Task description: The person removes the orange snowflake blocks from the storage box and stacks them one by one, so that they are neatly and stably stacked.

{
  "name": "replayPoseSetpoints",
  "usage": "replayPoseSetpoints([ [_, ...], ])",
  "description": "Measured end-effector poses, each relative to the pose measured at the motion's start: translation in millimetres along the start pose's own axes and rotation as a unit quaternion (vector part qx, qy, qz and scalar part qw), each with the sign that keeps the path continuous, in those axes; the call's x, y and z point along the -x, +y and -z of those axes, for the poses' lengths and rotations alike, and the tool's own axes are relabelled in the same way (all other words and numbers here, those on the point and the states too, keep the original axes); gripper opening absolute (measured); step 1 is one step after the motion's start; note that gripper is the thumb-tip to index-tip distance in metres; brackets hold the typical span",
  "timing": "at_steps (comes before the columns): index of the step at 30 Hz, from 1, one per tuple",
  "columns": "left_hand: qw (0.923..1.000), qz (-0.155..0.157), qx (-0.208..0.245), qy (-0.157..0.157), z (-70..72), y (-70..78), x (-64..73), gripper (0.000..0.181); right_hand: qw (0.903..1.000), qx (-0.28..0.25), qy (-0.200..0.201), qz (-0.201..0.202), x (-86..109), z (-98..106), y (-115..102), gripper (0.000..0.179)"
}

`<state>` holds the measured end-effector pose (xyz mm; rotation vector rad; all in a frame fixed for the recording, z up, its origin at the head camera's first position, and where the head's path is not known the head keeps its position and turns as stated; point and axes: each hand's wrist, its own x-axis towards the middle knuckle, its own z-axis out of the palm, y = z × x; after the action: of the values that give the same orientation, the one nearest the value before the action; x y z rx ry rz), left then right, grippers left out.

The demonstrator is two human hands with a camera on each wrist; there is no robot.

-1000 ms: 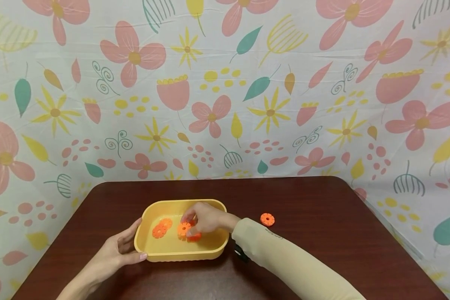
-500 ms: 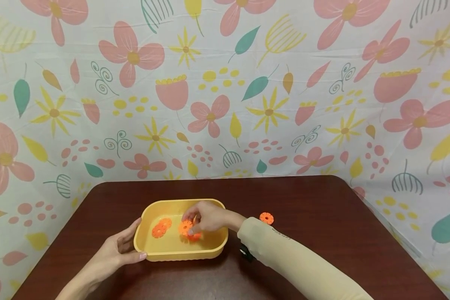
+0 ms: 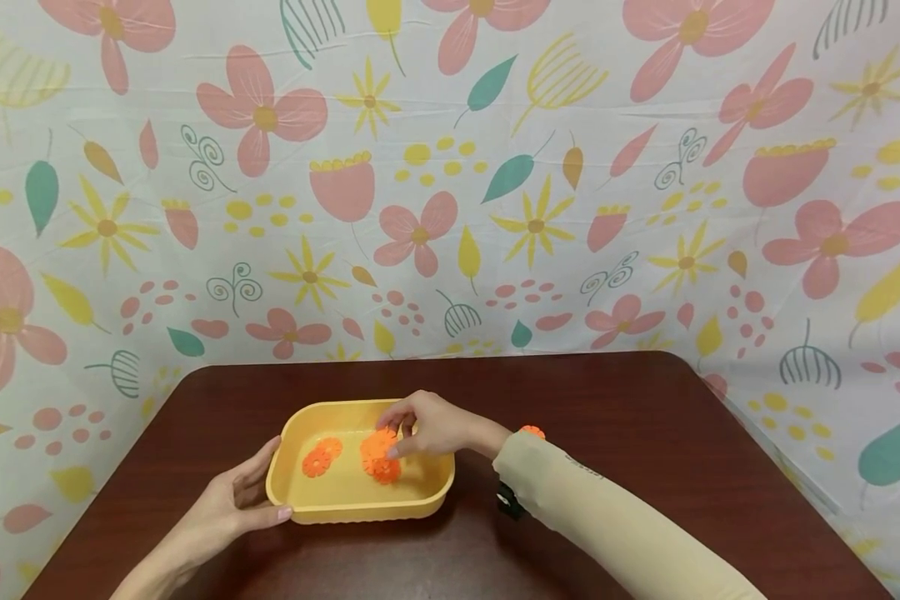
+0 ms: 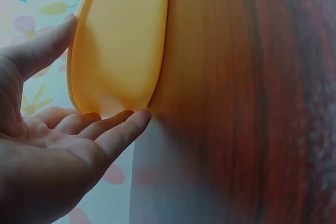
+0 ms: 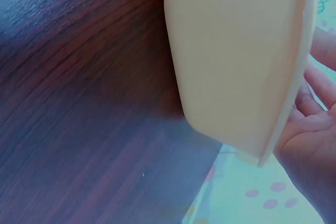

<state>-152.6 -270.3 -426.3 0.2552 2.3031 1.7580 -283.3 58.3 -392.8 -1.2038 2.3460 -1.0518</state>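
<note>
My left hand point(image 3: 232, 504) holds the left end of a yellow plastic basin point(image 3: 367, 507), thumb at the near corner and fingers along the far side. In the left wrist view, the fingertips touch the end wall of that basin point(image 4: 121, 40). Over the right half of the basin, my right hand point(image 3: 435, 425) pinches an orange notched building disc point(image 3: 381, 442). Another orange disc point(image 3: 386, 472) shows just below it, partly overlapped. Two more discs point(image 3: 317, 462) lie overlapping on the basin's left floor. The right wrist view shows mostly the basin's outer wall point(image 5: 236, 56), which hides the held disc.
The basin stands on a dark brown wooden table point(image 3: 607, 400). One orange disc point(image 3: 532, 432) lies on the table to the right, partly hidden behind my right sleeve point(image 3: 592, 500). A floral cloth point(image 3: 435, 317) hangs behind the table.
My right hand has risen slightly and moved right, with the orange disc shifting along with it. The right sleeve now covers part of the disc on the table. My left hand stays put.
</note>
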Motion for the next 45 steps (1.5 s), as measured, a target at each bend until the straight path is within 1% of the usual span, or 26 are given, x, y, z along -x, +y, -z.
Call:
replayPoseSetpoints([
  [6,0.9999,-0.01,-0.006,0.001,0.3,-1.4,-0.6,0.099,0.9998,-0.001,0.021,-0.001,10.1,10.5,1.3,0.035],
  [14,0.9995,-0.008,-0.028,0.011,-0.3,-1.0,-2.6,0.097,0.9989,0.007,0.045,-0.007,25.7,27.2,2.9,0.038],
  [23,0.9999,-0.005,-0.011,0.009,-0.2,-1.5,-3.2,0.098,0.9985,0.005,0.053,-0.011,43.1,40.8,3.8,0.039],
  [33,0.9999,-0.003,0.011,0.007,-2.0,0.1,-2.8,0.099,0.9967,-0.013,0.079,-0.008,66.0,52.9,21.9,0.035],
  [40,0.9998,-0.006,0.017,0.003,-2.1,0.5,-3.3,0.099,0.9935,-0.006,0.11,-0.025,81.1,60.0,36.8,0.033],
  [45,0.9999,-0.001,0.014,-0.001,-1.3,0.2,-2.8,0.098,0.9914,0.0,0.124,-0.041,92.2,64.2,48.3,0.032],
])
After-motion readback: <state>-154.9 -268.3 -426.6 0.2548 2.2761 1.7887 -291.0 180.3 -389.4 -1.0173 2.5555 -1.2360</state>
